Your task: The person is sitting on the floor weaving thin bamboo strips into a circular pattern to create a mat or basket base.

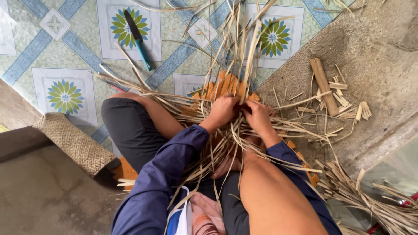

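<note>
Left hand point(223, 109) and right hand point(257, 115) both closing fingers on bamboo strips point(235, 65), pinching crossings tight; orange mat point(220, 85) underneath; teal-handled knife point(138, 39) lying well apart on patterned floor point(65, 48).

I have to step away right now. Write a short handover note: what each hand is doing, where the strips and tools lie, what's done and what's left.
Left hand: closed on the thin pale bamboo strips at the middle of the work.
Right hand: also pinching strips there, close beside the left.
Things: loose strip ends fan outward over the knees and the orange mat. The teal-handled knife lies untouched on the flower-patterned floor tiles. Short cut bamboo pieces sit on the concrete at right, more strips lower right, a woven mat piece at left.
Done: only a small crossed centre is started.
Left: nearly all strip ends are still unwoven.
</note>
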